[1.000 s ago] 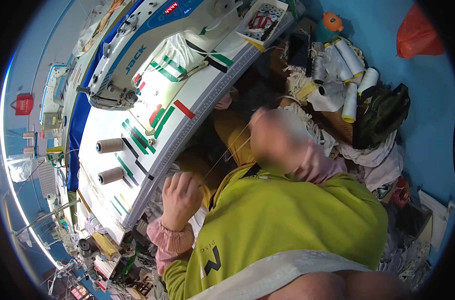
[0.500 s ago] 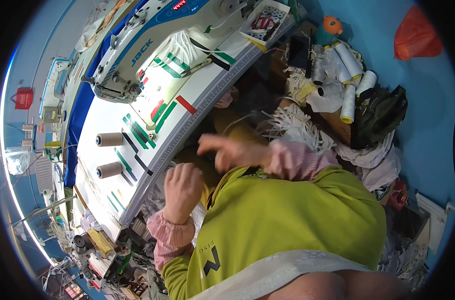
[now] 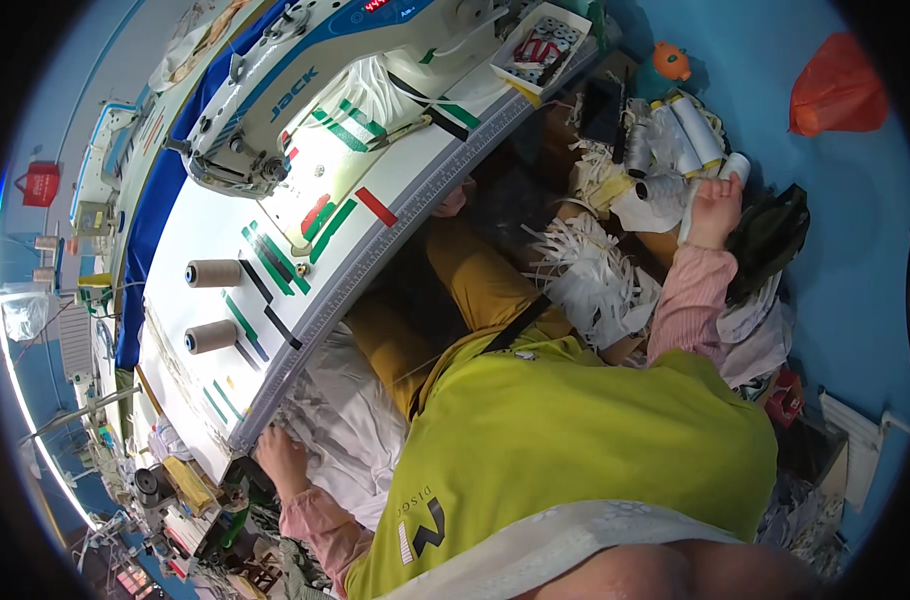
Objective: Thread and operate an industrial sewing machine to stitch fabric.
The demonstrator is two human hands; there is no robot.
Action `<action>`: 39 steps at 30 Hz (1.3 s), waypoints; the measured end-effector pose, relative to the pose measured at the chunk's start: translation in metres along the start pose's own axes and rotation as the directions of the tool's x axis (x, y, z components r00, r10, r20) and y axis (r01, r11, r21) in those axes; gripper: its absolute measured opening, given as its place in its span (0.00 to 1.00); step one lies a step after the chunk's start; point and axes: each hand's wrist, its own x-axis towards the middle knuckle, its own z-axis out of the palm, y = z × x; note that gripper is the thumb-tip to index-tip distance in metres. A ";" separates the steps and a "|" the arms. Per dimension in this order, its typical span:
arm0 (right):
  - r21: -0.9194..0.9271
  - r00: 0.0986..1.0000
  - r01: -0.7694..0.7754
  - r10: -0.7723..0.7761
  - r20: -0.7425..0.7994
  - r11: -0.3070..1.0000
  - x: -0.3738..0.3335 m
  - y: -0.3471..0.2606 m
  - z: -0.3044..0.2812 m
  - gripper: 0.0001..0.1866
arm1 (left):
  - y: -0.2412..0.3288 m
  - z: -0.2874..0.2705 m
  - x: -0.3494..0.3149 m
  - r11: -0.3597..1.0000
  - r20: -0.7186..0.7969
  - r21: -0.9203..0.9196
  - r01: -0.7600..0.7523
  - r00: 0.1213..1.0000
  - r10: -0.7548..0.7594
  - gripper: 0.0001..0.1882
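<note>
Two hands, spread well apart, are what I have to watch. My right hand is up on the right, fingers bent, with a slim white cone along its left side and a second white cone just beyond the fingertips; whether I'm clamped on either, I can't tell. My left hand is at the near left corner of the sewing table, its fingers partly hidden, so I can't say if they're apart or pinching anything.

The cones lie crowded, so a careless knuckle could roll one into the next. Loose ends of the white strips could snag on my right sleeve, and the dark bag just right of my wrist could catch it. My left sleeve could drag the white cloth if it rubs there.

The ruler-marked rim curves diagonally between my hands, a hard line to bump. Most room for my right hand is outward, toward the blue surface; my left has less, with the table corner right against it
</note>
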 end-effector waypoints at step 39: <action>0.165 0.417 -0.906 0.757 0.504 0.389 -0.134 0.096 0.168 0.11 | 0.182 -0.149 0.066 0.746 -0.432 -0.141 -0.650 0.719 0.545 0.09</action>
